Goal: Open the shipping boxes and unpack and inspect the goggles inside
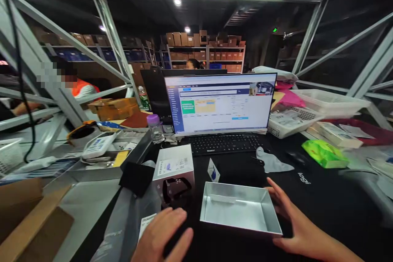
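A shallow open box, white or silvery inside, lies in front of the keyboard with its hollow facing up. My right hand grips its right end, thumb near the front corner and fingers at the back corner. To the left of the box, my left hand is open, its thumb apart from the fingers and nothing in it. Just beyond that hand stands a printed product box with a dark picture on its front. A small folded card stands behind the open box. Part of a printed paper shows beside my left hand.
Behind are a lit monitor and a keyboard. A purple-capped bottle stands left, near a loaded grey tray. White baskets, a green packet and a grey cloth lie right. A cardboard box sits front left.
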A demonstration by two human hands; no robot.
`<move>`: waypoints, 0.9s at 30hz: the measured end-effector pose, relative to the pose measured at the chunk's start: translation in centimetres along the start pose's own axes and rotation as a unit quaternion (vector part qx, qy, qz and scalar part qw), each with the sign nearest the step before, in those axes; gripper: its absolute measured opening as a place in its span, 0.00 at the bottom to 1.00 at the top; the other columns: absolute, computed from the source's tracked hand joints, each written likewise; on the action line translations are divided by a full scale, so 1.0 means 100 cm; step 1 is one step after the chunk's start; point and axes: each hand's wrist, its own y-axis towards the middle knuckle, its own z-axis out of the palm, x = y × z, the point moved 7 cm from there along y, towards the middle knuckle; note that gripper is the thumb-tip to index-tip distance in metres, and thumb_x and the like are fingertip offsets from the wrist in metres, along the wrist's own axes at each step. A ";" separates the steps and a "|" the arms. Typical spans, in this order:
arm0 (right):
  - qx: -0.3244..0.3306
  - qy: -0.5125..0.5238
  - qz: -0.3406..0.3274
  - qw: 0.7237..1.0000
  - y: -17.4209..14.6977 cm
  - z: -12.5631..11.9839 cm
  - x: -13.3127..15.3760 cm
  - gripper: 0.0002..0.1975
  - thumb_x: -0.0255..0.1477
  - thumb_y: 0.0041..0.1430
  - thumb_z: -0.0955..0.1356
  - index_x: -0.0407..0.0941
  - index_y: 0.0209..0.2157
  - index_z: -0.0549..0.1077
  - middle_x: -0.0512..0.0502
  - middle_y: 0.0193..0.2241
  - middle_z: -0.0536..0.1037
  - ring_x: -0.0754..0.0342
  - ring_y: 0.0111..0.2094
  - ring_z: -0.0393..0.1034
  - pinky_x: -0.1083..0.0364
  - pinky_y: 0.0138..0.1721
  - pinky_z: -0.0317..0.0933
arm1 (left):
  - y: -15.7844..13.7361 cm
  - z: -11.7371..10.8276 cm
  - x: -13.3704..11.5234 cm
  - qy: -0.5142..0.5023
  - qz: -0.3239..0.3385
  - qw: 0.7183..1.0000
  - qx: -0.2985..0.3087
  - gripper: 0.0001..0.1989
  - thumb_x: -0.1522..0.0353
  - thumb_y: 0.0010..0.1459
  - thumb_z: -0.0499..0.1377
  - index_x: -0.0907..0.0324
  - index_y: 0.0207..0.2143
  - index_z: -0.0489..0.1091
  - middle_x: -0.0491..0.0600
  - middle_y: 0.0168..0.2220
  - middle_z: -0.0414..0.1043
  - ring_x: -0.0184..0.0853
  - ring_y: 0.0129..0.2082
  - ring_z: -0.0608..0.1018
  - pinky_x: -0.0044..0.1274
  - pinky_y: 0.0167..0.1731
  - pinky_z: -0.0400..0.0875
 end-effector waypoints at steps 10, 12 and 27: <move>0.077 -0.185 -0.028 0.979 0.006 -0.016 0.029 0.57 0.31 0.46 0.79 0.57 0.71 0.48 0.43 0.72 0.46 0.37 0.71 0.46 0.39 0.70 0.44 | 0.003 0.077 -0.043 -0.110 -0.027 0.985 0.130 0.13 0.78 0.67 0.48 0.62 0.35 0.72 0.46 0.31 0.73 0.31 0.37 0.76 0.34 0.67 0.53; 0.089 -0.197 -0.053 0.975 0.004 -0.029 0.041 0.56 0.38 0.44 0.81 0.58 0.70 0.53 0.43 0.72 0.46 0.35 0.70 0.47 0.38 0.69 0.47 | 0.002 0.072 -0.049 -0.105 0.000 0.987 0.122 0.16 0.80 0.66 0.46 0.62 0.33 0.71 0.45 0.28 0.71 0.30 0.33 0.75 0.35 0.66 0.54; 0.190 -0.443 -0.301 0.823 0.161 0.064 0.139 0.26 0.19 0.53 0.74 0.48 0.54 0.76 0.42 0.52 0.78 0.47 0.51 0.73 0.50 0.55 0.66 | -0.007 0.074 -0.045 -0.117 -0.026 0.993 0.014 0.13 0.76 0.68 0.51 0.61 0.32 0.71 0.42 0.27 0.74 0.27 0.33 0.77 0.30 0.68 0.53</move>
